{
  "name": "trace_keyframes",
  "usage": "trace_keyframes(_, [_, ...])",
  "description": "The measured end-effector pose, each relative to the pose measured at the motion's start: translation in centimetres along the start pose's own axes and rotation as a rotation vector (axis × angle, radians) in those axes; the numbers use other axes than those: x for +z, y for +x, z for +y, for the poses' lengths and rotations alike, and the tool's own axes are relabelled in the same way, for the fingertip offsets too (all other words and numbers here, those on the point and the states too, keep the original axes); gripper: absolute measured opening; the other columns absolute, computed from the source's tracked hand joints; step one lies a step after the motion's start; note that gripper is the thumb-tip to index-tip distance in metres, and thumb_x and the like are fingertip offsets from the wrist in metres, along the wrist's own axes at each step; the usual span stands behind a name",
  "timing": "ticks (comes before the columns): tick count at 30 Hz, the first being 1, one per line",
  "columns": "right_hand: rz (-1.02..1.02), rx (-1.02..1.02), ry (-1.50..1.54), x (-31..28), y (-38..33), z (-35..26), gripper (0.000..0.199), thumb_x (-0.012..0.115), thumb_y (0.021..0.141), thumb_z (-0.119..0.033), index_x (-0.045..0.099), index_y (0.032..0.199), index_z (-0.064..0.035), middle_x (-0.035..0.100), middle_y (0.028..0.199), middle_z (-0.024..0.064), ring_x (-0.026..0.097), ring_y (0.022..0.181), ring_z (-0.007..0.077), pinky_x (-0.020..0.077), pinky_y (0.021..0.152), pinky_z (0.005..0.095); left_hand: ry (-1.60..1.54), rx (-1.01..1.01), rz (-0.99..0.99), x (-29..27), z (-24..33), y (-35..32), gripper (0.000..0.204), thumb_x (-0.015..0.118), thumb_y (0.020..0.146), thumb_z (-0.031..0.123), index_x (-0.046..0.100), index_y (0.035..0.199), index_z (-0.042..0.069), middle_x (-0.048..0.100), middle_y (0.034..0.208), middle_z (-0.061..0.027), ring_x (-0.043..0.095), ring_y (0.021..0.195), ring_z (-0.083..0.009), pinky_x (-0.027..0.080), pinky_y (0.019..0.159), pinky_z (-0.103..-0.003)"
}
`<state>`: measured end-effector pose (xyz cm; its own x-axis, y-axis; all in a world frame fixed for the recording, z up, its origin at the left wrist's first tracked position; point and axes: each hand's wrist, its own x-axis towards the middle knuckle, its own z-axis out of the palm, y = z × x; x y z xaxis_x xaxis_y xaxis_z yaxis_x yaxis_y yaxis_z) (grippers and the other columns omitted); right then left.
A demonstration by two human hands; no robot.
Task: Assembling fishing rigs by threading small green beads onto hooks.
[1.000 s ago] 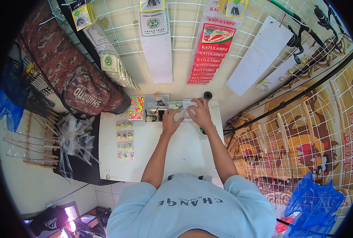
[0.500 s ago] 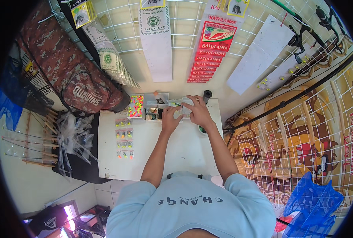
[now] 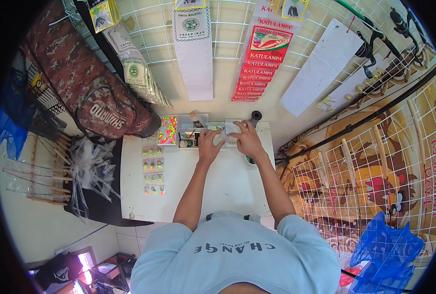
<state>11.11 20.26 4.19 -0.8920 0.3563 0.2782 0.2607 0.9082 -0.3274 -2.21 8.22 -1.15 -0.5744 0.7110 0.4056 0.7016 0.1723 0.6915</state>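
Note:
Both hands meet over the back of the white table (image 3: 188, 183), close to a row of small open boxes. My left hand (image 3: 209, 147) has its thumb and fingers drawn together in a pinch. Facing it, my right hand (image 3: 249, 141) curls its fingers and thumb toward the left fingertips. Something small and clear, perhaps plastic, shows between them, too small to name. Just beyond the right fingers is a white box (image 3: 231, 126). Left of my left hand, a divided box (image 3: 187, 145) holds a small bottle (image 3: 196, 121) and little jars.
A white box of bright beads (image 3: 168, 130) stands at the back left. Small clear packets (image 3: 153, 166) lie in rows before it. A dark cylinder (image 3: 256, 116) stands at the back right. A camouflage bag (image 3: 102, 110) leans left; a wire grid (image 3: 345, 181) stands right.
My right fingers have drawn in and lowered slightly, so more of the white box shows behind them. My left hand has shifted only a little.

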Motion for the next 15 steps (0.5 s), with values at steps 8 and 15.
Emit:
trace_keyframes(8, [0.064,0.026,0.089,-0.13,-0.18,-0.64,0.045,0.053,0.067,0.006,0.069,0.104,-0.0146,0.047,0.131,0.0106,0.038,0.122,0.0354,0.0362,0.104,0.0443,0.048,0.028,-0.012,0.20,-0.02,-0.53,0.039,0.080,0.069,0.022,0.065,0.104,0.014,0.062,0.095,-0.0012,0.049,0.103,-0.0262,0.039,0.092,-0.039])
trace_keyframes(15, [0.036,0.021,0.090,0.32,-0.45,-0.83,0.039,0.058,0.068,0.004,0.070,0.100,-0.0139,0.048,0.131,0.0096,0.039,0.122,0.0352,0.0370,0.103,0.0428,0.059,0.040,-0.006,0.20,-0.14,-0.56,0.039,0.079,0.070,0.024,0.065,0.104,0.014,0.063,0.097,-0.0011,0.050,0.104,-0.0266,0.038,0.093,-0.039])
